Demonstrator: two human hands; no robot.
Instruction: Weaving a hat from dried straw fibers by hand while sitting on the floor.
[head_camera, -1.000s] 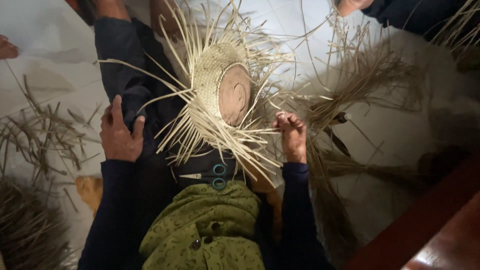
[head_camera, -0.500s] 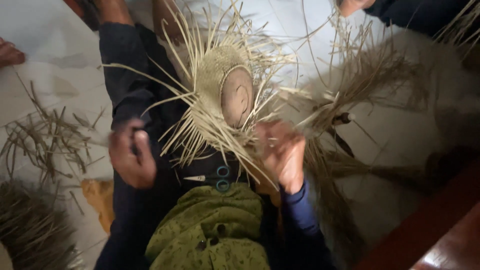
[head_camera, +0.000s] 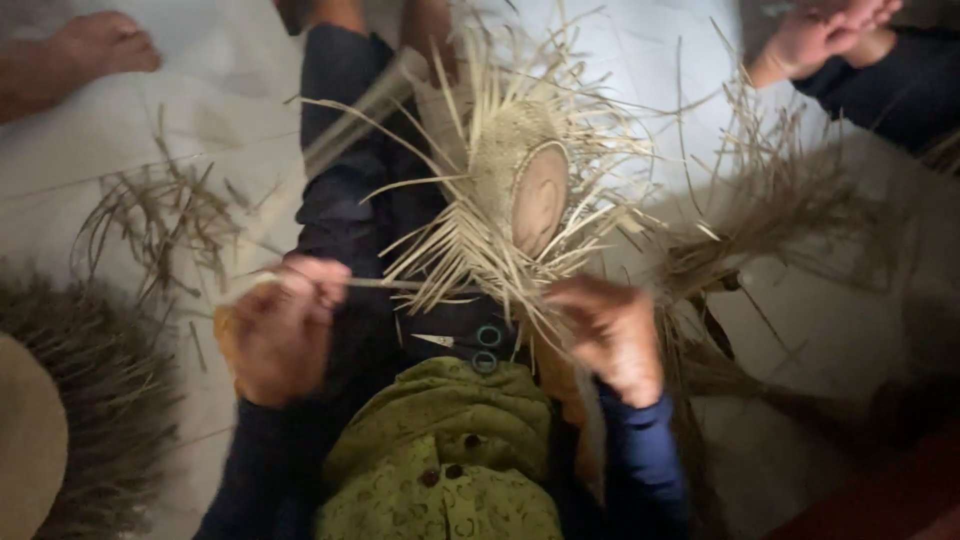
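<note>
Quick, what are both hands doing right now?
Left hand: closed, pinching a straw strand pulled out sideways from the woven straw piece.
Right hand: fingers curled at the piece's loose lower strands; blurred, so the grip cannot be told.

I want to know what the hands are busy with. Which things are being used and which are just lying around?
In use:
- left hand, pinching a straw strand
- right hand, at the woven edge
- half-woven straw hat over a round wooden block

Lying about:
- scissors on the lap
- loose straw pile on the floor
- straw bundle
- another person's hand
</note>
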